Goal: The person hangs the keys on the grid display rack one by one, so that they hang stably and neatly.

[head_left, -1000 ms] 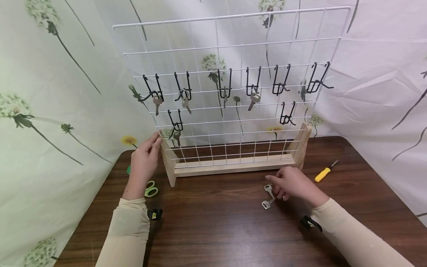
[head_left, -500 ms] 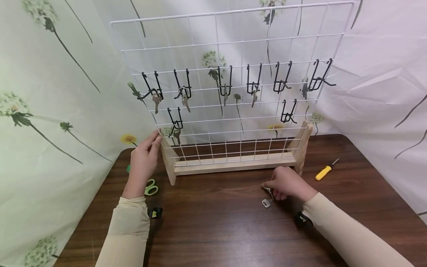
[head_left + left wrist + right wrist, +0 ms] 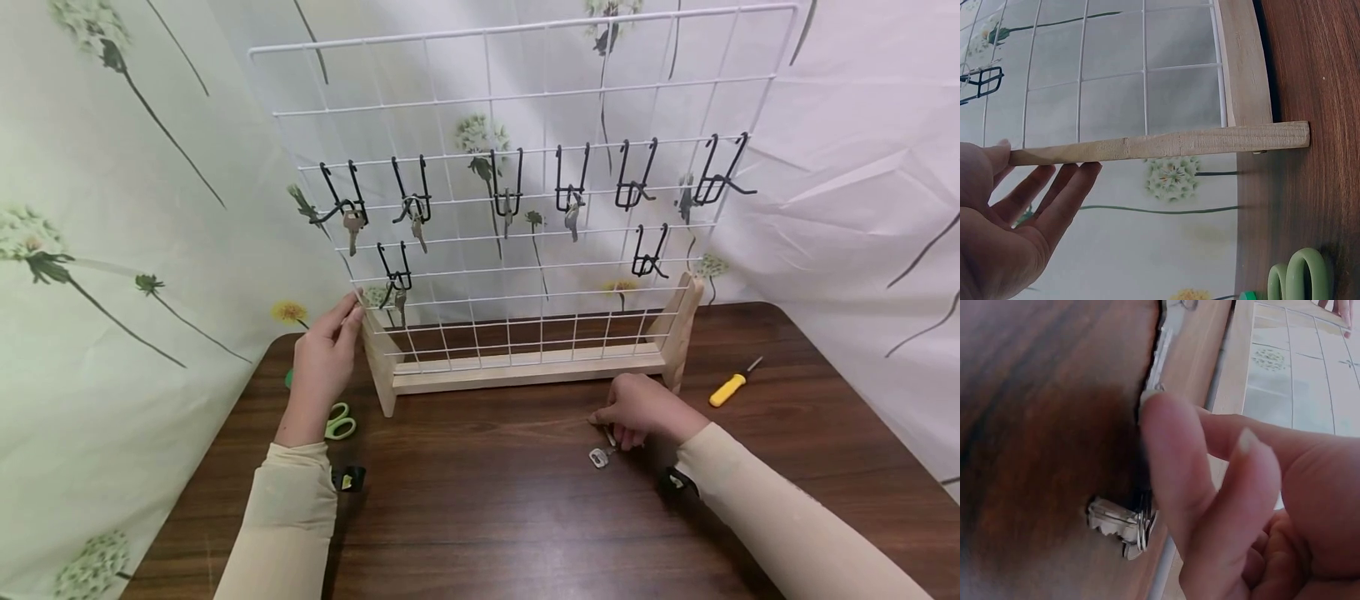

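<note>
My left hand (image 3: 324,354) holds the left wooden side post (image 3: 1166,144) of a white wire grid rack (image 3: 517,175), thumb on one face and fingertips on the other. My right hand (image 3: 648,408) is low over the table, fingers bent at two small silver keys. One key (image 3: 598,457) lies with its head showing beside the fingers; the other key (image 3: 610,435) is mostly covered. In the right wrist view a fingertip meets the end of a key (image 3: 1159,359), while a second key with rings (image 3: 1113,519) lies below. Whether the fingers pinch a key is hidden.
Black hooks (image 3: 636,179) hang on the grid in two rows. Several carry keys (image 3: 353,232); those at the right hold none. Green-handled scissors (image 3: 341,422) lie by my left forearm, a yellow screwdriver (image 3: 729,389) at the right. A flowered sheet (image 3: 135,250) hangs behind.
My right hand has moved slightly left and down over the keys, covering most of one. The key on the fourth upper hook has turned. My left hand stays on the post.
</note>
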Demonstrator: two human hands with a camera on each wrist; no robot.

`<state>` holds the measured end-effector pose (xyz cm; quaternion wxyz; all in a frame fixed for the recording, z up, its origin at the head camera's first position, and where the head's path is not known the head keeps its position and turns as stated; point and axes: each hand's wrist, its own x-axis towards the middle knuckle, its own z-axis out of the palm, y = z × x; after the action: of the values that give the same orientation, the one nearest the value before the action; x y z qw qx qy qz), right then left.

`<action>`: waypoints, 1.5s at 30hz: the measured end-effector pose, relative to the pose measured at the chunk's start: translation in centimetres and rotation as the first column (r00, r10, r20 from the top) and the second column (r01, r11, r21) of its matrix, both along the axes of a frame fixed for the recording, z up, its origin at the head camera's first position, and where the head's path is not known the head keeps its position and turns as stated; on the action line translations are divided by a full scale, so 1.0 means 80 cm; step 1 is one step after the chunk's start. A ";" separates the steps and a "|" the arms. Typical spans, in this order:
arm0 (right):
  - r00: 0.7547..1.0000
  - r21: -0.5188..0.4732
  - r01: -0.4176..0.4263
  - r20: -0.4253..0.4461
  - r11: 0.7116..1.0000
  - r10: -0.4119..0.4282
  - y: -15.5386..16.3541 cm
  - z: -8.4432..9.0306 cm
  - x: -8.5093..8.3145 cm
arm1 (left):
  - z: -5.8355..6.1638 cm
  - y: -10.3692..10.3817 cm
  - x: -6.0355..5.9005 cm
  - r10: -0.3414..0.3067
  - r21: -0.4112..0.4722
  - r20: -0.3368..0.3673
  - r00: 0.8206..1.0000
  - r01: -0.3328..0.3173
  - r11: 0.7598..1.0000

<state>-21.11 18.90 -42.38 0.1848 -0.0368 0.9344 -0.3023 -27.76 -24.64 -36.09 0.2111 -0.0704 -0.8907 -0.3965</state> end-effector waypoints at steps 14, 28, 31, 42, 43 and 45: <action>0.992 -0.155 -0.051 0.107 0.987 0.068 0.007 -0.007 -0.015 | -0.002 -0.001 -0.001 -0.008 -0.001 -0.009 1.000 0.007 1.000; 0.988 -0.292 -0.126 0.046 0.948 0.145 -0.002 0.019 -0.002 | -0.001 0.000 0.001 -0.020 0.001 -0.009 1.000 0.020 1.000; 0.990 -0.334 -0.129 0.014 0.934 0.142 -0.005 0.033 0.003 | -0.002 -0.001 0.001 -0.013 -0.001 -0.010 1.000 0.013 1.000; 0.993 -0.462 -0.068 -0.118 0.884 0.015 -0.011 0.109 0.027 | -0.003 -0.001 -0.001 -0.006 -0.004 -0.019 1.000 0.006 1.000; 0.990 -0.471 -0.068 -0.138 0.880 0.003 -0.011 0.117 0.030 | -0.004 -0.002 -0.001 -0.006 -0.004 -0.019 1.000 0.006 1.000; 0.982 -0.484 -0.075 -0.188 0.872 -0.020 -0.009 0.133 0.035 | -0.004 -0.002 -0.001 -0.006 -0.006 -0.016 1.000 0.006 1.000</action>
<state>-18.30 18.15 -31.73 0.0851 -0.1240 0.8402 -0.5211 -27.85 -24.78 -36.42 0.2169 -0.0771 -0.8899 -0.3937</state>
